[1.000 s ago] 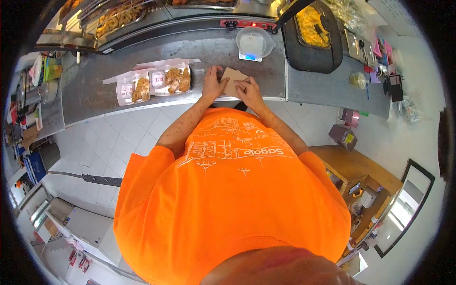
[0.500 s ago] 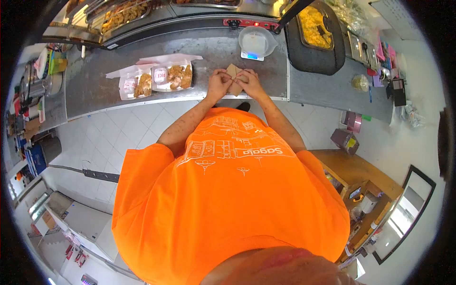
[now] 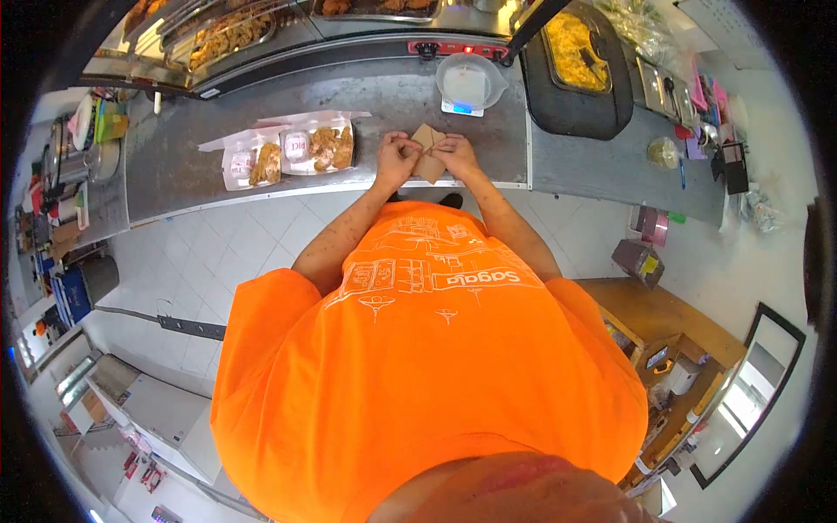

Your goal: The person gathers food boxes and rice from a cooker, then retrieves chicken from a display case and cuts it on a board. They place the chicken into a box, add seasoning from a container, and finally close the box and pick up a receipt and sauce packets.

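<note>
While we look down over our orange shirt (image 3: pixel 427 366), both of our hands meet on a small brown paper bag (image 3: pixel 428 150) that lies flat on the steel counter (image 3: pixel 174 166), close to its near edge. Our left hand (image 3: pixel 397 159) is curled, its fingertips pinching the bag's left side; our right hand (image 3: pixel 455 154) is likewise bent over the right side and grips the paper there. The bag sits directly between the two hands, touching both, with its upper corner peeking out above the knuckles.

As for progress, we judge the food side well along: two open white takeaway boxes (image 3: pixel 288 150) rest on the counter just to the left of our left hand, each already holding pieces of fried chicken (image 3: pixel 328 146) and a small lidded cup. Their lids stand open, so closing seems left to do. The bag looks flat and empty as far as we can tell, so the folding or opening of it appears to be in hand and not finished; whether a crease has been made we cannot tell at this size.

Beyond the bag stands a digital scale (image 3: pixel 469 85) carrying a clear tub, and to its right a dark pan of yellow food (image 3: pixel 575 52).
</note>
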Demonstrator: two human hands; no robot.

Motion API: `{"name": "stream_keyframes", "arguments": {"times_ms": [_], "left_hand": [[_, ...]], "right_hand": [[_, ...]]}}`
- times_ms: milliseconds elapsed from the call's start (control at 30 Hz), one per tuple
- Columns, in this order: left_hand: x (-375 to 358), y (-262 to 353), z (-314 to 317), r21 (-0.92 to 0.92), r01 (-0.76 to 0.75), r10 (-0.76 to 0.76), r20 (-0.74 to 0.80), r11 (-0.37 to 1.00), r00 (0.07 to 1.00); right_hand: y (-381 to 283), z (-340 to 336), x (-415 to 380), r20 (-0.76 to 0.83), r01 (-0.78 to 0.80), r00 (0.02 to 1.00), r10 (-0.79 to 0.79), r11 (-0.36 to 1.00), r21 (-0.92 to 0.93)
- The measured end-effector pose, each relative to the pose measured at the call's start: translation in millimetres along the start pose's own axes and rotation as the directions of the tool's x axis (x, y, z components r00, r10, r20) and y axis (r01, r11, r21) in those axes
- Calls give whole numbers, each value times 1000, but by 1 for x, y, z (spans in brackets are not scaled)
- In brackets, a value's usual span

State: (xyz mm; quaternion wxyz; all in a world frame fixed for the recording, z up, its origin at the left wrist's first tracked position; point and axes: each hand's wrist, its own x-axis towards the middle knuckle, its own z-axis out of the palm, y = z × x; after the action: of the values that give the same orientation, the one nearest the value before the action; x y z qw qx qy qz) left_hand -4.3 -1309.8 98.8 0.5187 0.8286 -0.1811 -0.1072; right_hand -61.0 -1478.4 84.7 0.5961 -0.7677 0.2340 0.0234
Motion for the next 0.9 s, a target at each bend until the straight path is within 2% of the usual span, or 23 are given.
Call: {"name": "stream_keyframes", "arguments": {"times_ms": [67,133,167,233,267,333,367,433,533,600,667,700,733,767,800,833,867,900], "left_hand": [[4,-3,0,16,-7,8,-39,1000,999],[10,-6,0,114,-31,19,103,993,994],[14,-6,0,114,-32,20,101,993,995],[20,-3,-2,86,108,-130,308,990,942],[22,0,-5,87,107,-129,305,990,944],[26,5,-10,104,-185,131,392,977,910],[31,8,-13,103,-187,133,391,977,911],[38,11,-20,130,-388,265,534,912,803],[42,17,-27,193,-440,255,589,877,767],[40,23,-29,208,-449,259,582,869,771],[33,26,-27,221,-457,262,576,862,774],[28,27,-23,242,-435,270,506,867,819],[23,28,-19,260,-411,275,432,874,859],[18,27,-17,258,-411,275,435,874,857],[14,27,-16,275,-409,283,401,870,871],[10,25,-13,291,-406,291,366,867,884],[7,22,-12,289,-407,292,367,867,883],[3,19,-13,302,-382,276,339,874,899]], "right_hand": [[-1,-2,-1,22,37,999,-34,992,-123],[4,1,-1,2,57,998,-57,991,-120],[8,2,1,-19,80,996,-83,990,-117],[12,2,1,10,85,996,-85,994,-66],[12,2,0,35,86,996,-86,996,-14],[10,0,-5,44,92,995,-92,996,-7],[6,-2,-7,51,97,994,-96,995,0],[6,-1,-6,69,114,991,-115,993,19],[5,-1,-1,92,137,986,-141,989,50],[-3,-4,-5,95,139,985,-144,988,60],[-25,-8,-13,158,-134,983,97,961,241],[-26,-6,-8,155,-133,983,97,961,242],[-23,-4,-1,127,-223,973,191,919,324],[-18,-1,5,105,-305,952,287,861,407],[-12,3,9,102,-306,952,290,860,408],[-6,7,13,-8,-116,993,120,973,200],[-1,10,17,-72,73,995,-75,997,-38],[4,12,21,-72,73,995,-75,997,-38]]}}
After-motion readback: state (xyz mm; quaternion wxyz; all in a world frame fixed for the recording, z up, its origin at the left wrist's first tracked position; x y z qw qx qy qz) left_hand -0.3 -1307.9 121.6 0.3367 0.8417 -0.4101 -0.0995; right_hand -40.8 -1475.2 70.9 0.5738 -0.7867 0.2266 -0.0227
